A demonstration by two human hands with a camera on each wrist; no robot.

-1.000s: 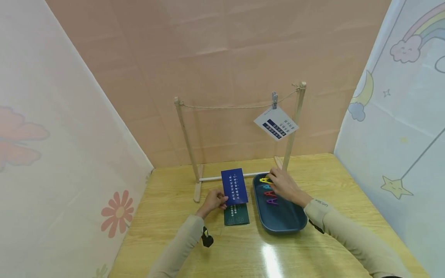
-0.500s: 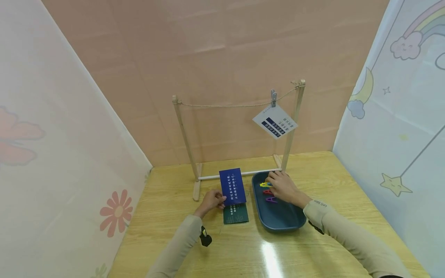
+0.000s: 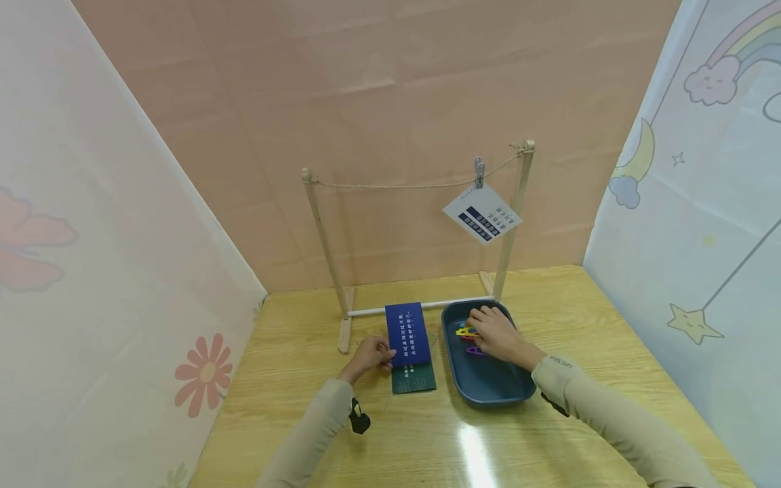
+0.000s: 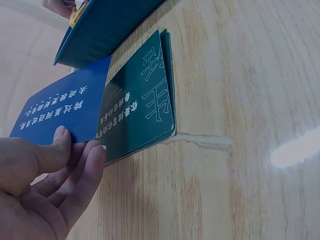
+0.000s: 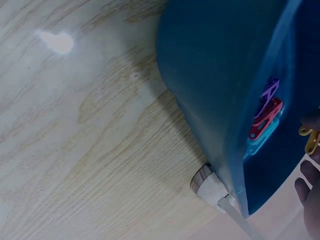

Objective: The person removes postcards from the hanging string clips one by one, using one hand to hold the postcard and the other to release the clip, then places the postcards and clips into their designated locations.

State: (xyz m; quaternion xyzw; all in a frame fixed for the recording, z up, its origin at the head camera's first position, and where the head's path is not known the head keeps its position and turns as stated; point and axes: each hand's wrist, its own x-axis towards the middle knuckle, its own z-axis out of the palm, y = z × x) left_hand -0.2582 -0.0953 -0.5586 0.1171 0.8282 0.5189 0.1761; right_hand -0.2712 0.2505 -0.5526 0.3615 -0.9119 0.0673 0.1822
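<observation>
My left hand (image 3: 373, 355) pinches the lower left corner of a blue card (image 3: 407, 335) with white writing, thumb on top in the left wrist view. The card overlaps a small stack of dark green cards (image 4: 142, 95) lying on the table. Over the dark blue tray (image 3: 488, 396), my right hand (image 3: 495, 332) pinches a yellow clothespin (image 5: 312, 142) between thumb and fingers. Inside the tray lie a purple clothespin (image 5: 269, 92), a red clothespin (image 5: 266, 118) and a light blue clothespin (image 5: 262, 137), side by side.
Behind the cards stands a wooden frame (image 3: 323, 237) with a string (image 3: 390, 186) tied between its posts. A grey clothespin (image 3: 479, 175) holds a white card (image 3: 482, 214) on the string near the right post. Printed cloth walls (image 3: 122, 224) enclose the table.
The blue card has tipped down and slid slightly toward me over the green cards. My right hand has drawn the yellow clothespin slightly toward me, over the other clothespins.
</observation>
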